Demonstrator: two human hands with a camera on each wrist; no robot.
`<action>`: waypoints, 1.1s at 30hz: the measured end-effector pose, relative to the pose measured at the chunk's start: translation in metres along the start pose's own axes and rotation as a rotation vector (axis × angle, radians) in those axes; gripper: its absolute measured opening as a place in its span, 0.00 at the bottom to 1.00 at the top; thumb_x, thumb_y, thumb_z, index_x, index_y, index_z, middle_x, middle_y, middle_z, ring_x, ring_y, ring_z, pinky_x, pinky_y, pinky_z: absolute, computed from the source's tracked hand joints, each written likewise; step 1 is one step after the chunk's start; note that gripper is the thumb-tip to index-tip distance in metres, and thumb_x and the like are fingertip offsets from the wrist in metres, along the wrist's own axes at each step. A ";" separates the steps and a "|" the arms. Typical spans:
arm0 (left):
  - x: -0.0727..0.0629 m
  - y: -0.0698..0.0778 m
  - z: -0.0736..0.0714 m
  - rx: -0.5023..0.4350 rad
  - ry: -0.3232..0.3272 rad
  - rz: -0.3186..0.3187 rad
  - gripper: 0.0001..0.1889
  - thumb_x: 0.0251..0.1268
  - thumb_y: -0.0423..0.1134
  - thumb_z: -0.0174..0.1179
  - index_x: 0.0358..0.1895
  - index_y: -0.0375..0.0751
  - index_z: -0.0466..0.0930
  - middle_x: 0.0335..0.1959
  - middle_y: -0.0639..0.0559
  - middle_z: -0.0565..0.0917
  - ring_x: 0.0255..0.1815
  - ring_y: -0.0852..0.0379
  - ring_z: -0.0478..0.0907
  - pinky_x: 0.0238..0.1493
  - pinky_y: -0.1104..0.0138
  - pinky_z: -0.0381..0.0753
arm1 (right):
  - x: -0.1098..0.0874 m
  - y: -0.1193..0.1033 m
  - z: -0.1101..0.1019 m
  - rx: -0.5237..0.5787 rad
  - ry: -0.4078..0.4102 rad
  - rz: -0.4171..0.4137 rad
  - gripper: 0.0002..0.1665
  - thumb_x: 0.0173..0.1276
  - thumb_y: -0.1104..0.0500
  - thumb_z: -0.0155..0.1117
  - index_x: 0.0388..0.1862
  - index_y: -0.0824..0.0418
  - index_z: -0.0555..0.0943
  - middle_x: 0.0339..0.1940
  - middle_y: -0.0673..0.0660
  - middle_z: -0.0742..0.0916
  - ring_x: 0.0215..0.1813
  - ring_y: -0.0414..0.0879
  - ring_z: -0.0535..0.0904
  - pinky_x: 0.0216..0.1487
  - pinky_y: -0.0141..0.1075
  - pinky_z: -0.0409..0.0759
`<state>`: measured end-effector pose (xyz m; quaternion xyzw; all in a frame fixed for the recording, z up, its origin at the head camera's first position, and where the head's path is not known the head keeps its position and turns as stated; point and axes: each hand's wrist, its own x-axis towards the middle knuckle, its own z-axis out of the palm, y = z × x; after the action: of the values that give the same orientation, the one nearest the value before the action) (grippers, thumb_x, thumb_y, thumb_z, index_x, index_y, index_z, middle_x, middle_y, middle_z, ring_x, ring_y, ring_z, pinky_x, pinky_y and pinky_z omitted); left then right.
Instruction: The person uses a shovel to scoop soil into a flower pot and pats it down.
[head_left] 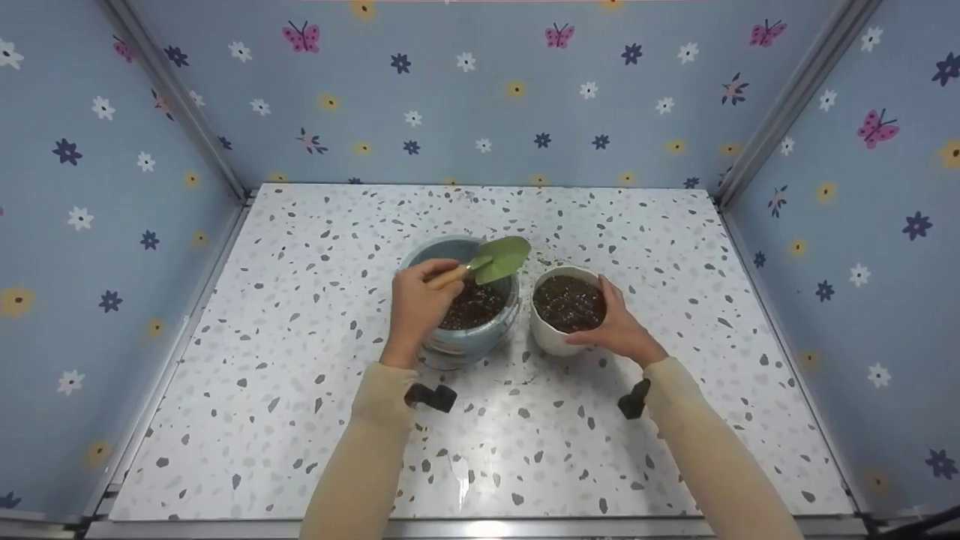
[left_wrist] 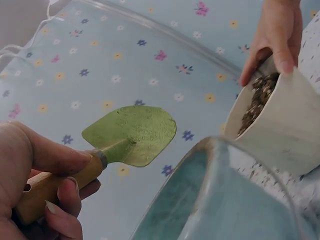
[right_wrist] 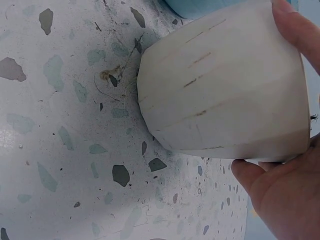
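My left hand (head_left: 421, 304) grips the wooden handle of a small garden trowel (head_left: 504, 259) above a blue glazed pot (head_left: 469, 343). In the left wrist view the trowel's green blade (left_wrist: 132, 135) carries no soil. Dark soil (head_left: 474, 306) lies inside the blue pot. To its right stands a white pot (head_left: 553, 341), filled near its rim with dark soil (head_left: 570, 302). My right hand (head_left: 621, 330) holds this white pot by its right side, thumb and fingers spread around the rim. Brown streaks mark the white pot's wall (right_wrist: 225, 95) in the right wrist view.
Both pots stand on a speckled white tabletop (head_left: 300, 420). Soil crumbs (head_left: 536, 255) are scattered around and behind the white pot. Blue flowered panels (head_left: 480, 112) enclose the back and sides, with metal posts (head_left: 795, 97) at the corners.
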<state>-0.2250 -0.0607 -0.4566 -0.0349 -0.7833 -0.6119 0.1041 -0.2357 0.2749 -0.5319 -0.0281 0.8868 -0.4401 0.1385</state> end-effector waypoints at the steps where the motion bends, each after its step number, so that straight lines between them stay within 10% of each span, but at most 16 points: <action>1: 0.000 -0.002 -0.005 0.019 0.018 0.001 0.15 0.54 0.25 0.68 0.46 0.33 0.86 0.41 0.46 0.87 0.40 0.52 0.84 0.42 0.63 0.83 | 0.000 0.000 0.000 0.001 -0.001 0.000 0.85 0.39 0.37 0.84 0.82 0.51 0.33 0.81 0.60 0.45 0.78 0.62 0.46 0.72 0.61 0.49; 11: 0.007 -0.021 -0.030 0.379 0.059 -0.018 0.13 0.60 0.31 0.66 0.49 0.39 0.87 0.45 0.47 0.87 0.37 0.53 0.84 0.31 0.60 0.80 | 0.002 0.001 -0.001 0.007 -0.003 -0.006 0.84 0.42 0.37 0.83 0.82 0.53 0.33 0.81 0.60 0.44 0.79 0.63 0.45 0.72 0.61 0.49; 28: 0.032 -0.038 -0.011 0.870 -0.063 0.107 0.03 0.63 0.30 0.63 0.33 0.34 0.85 0.29 0.42 0.85 0.28 0.44 0.83 0.32 0.50 0.82 | 0.001 0.001 0.003 0.022 0.013 -0.021 0.84 0.42 0.39 0.84 0.82 0.54 0.33 0.81 0.62 0.45 0.78 0.64 0.45 0.72 0.61 0.46; 33: 0.035 -0.031 -0.010 0.885 -0.182 0.032 0.02 0.57 0.29 0.65 0.28 0.35 0.82 0.24 0.44 0.82 0.26 0.47 0.80 0.34 0.51 0.82 | 0.001 0.001 0.003 0.022 0.013 -0.019 0.84 0.42 0.39 0.84 0.82 0.55 0.34 0.81 0.62 0.45 0.78 0.63 0.46 0.73 0.61 0.47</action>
<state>-0.2634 -0.0805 -0.4768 -0.0527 -0.9749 -0.2107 0.0493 -0.2356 0.2729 -0.5344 -0.0324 0.8824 -0.4514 0.1289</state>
